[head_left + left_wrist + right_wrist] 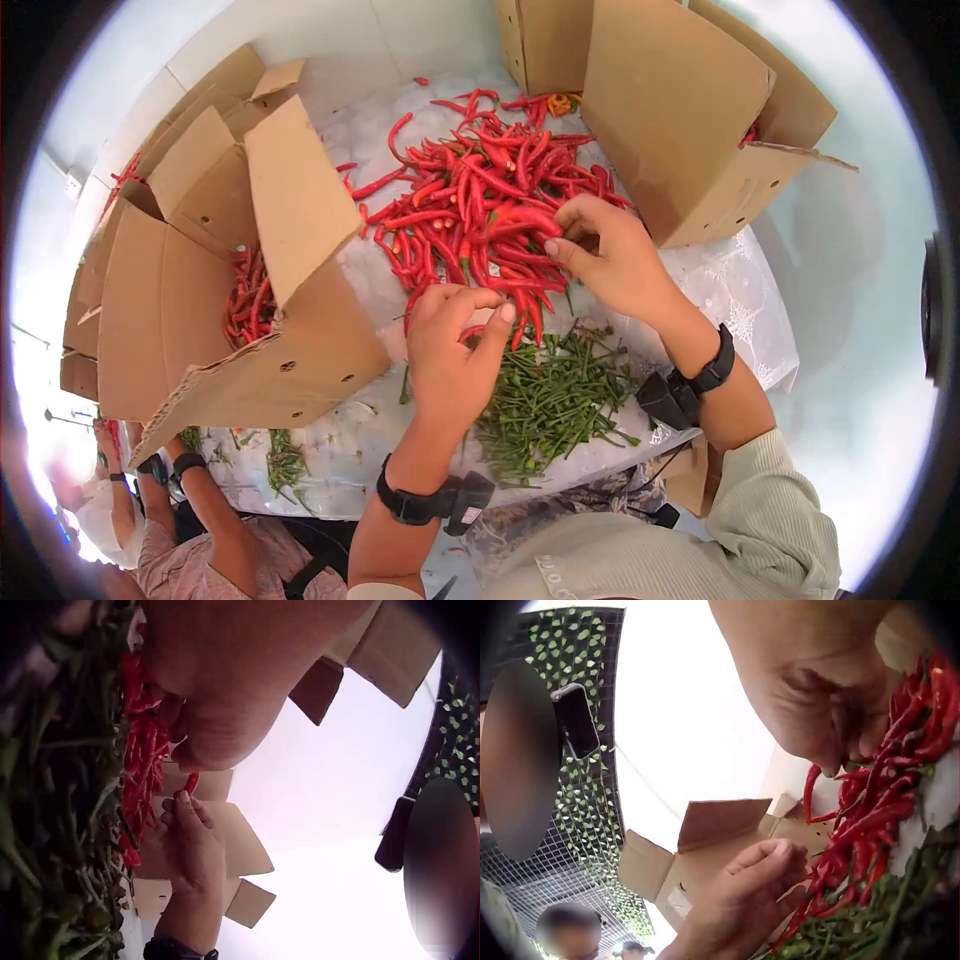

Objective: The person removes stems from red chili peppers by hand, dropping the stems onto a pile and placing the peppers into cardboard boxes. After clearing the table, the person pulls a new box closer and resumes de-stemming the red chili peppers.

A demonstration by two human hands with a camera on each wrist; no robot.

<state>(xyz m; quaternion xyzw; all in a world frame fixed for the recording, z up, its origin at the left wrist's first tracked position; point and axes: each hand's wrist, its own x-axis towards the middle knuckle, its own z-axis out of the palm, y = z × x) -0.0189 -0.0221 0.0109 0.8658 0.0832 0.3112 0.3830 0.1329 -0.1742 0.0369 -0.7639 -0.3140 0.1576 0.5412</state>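
Note:
My right hand (615,260) pinches a red chili pepper (522,218) between thumb and fingers, over the front right of a heap of red chili peppers (450,185). In the left wrist view, the tip of the held chili pepper (193,781) pokes up from the right hand (191,840). My left hand (450,345) is just left, by the heap's near edge, its fingers curled and its thumb close to the index fingertip. I cannot tell whether something small sits between them. Below and between the hands lies a pile of green chili stems (555,400).
An open cardboard box (300,370) with red chili peppers (250,300) inside stands left. Another cardboard box (680,120) stands back right. The plastic-covered table (345,470) has scattered stems (285,460) at left. Another person's arms (215,510) reach in at lower left.

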